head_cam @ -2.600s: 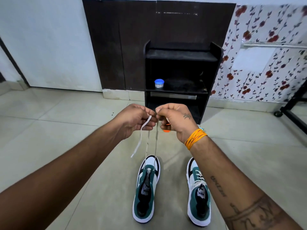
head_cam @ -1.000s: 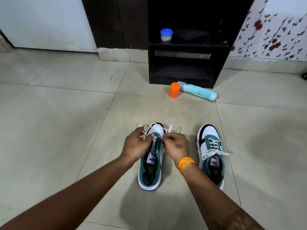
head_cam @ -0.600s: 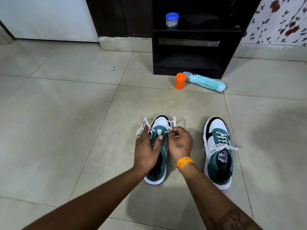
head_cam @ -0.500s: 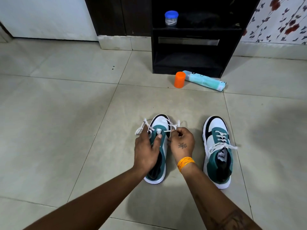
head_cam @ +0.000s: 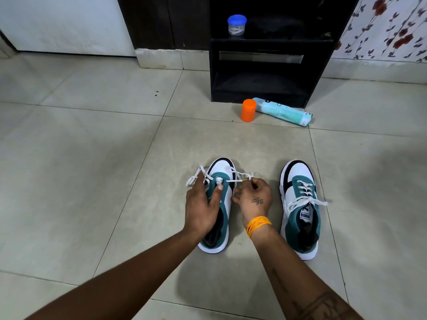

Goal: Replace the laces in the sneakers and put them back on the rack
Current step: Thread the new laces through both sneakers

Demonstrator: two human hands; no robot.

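Two white and teal sneakers stand side by side on the tiled floor, toes toward the black rack (head_cam: 261, 58). The right sneaker (head_cam: 300, 204) is fully laced and tied. The left sneaker (head_cam: 221, 172) has a white lace (head_cam: 240, 175) through its lowest eyelets only, with loose ends spilling to both sides of the toe. My left hand (head_cam: 201, 204) lies on the shoe's tongue, thumb pressing near the lowest eyelets. My right hand (head_cam: 254, 197), with an orange band at the wrist, pinches the lace's right strand beside the shoe.
An orange cap (head_cam: 248, 110) stands in front of the rack next to a light blue tube (head_cam: 284, 112) lying on its side. A small clear jar with a blue lid (head_cam: 236, 24) sits on the rack's middle shelf. Flowered wall at right.
Both hands came down from holding the lace ends up in the air to the left sneaker. In the last half second the right hand drew the right strand slightly outward.
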